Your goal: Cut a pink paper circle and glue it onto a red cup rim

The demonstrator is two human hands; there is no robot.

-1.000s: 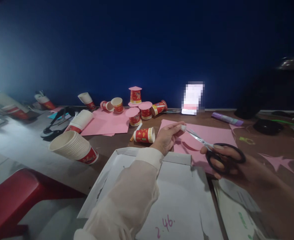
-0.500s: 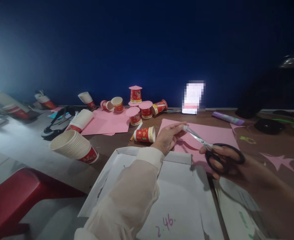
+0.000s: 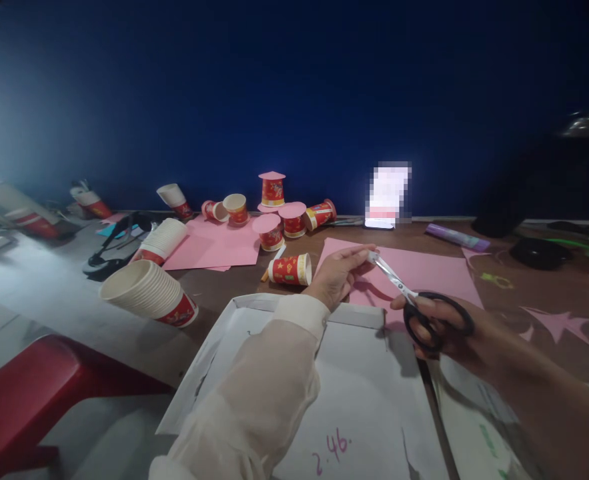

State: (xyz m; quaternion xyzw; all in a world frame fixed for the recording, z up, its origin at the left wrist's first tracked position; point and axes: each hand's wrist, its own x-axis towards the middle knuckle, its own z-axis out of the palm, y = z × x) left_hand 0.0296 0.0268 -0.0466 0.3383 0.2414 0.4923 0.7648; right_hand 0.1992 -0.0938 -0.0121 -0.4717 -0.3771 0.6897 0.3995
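Note:
My left hand (image 3: 335, 275) is closed in a pinch at the front edge of the pink paper sheet (image 3: 439, 270). At its fingertips is a small whitish piece (image 3: 373, 256), too small to make out. My right hand (image 3: 454, 333) grips a pair of scissors (image 3: 399, 285) by its black handles, fingers through the loops. The metal blades point up and left, and their tips meet the left fingertips. Just left of my left hand, a red patterned paper cup (image 3: 290, 269) lies on its side.
A white open box (image 3: 359, 400) fills the near middle. Red cups with pink discs (image 3: 273, 190) stand at the back. Stacked paper cups (image 3: 147, 293) lie left, above a red stool (image 3: 39, 387). Pink scraps (image 3: 559, 323) and a purple tube (image 3: 457, 237) lie right; a lit phone (image 3: 387, 193) stands behind.
My right hand has moved slightly left with the scissors, bringing the blades further over the left fingertips. My left hand has stayed in place.

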